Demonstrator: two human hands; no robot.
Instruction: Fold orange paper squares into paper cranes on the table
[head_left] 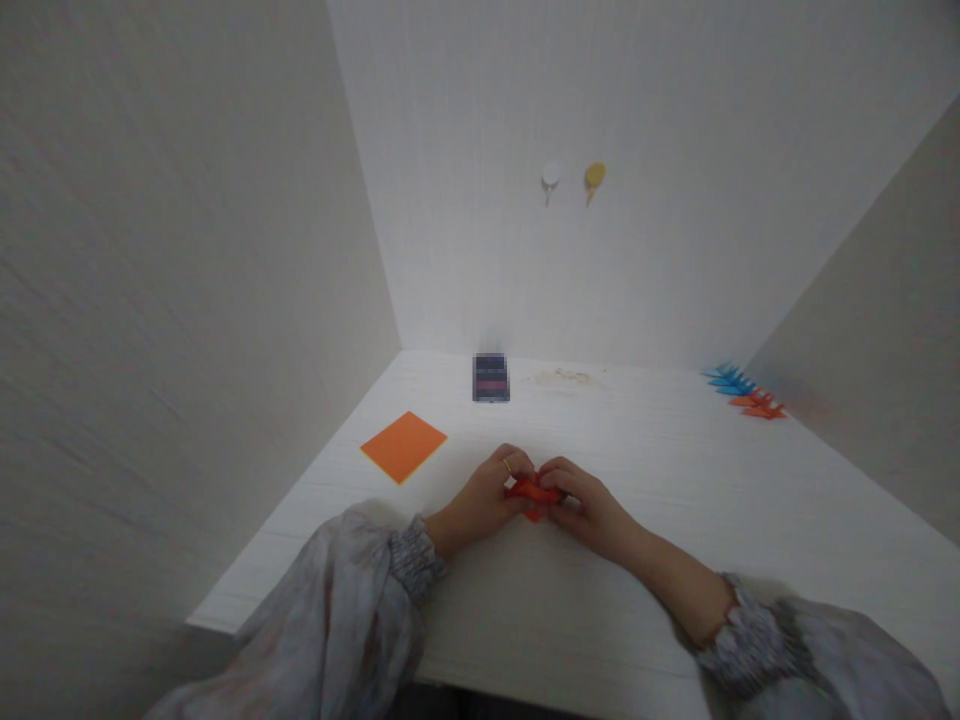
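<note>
A small piece of red folded paper (535, 492) is held between both hands, just above the white table. My left hand (489, 500), with a ring on one finger, pinches its left side. On the right side my right hand (589, 505) grips it with thumb and fingers. The fingers cover part of the folds, so its exact shape is hidden. A square stack of orange paper (403, 447) lies flat to the left of my left hand.
Folded paper figures, blue (729, 380) and orange-red (757, 403), stand in a row at the far right. A dark blurred device (491, 378) sits at the back by the wall. White (551, 175) and yellow (595, 175) hooks hang on the back wall. Panels enclose both sides.
</note>
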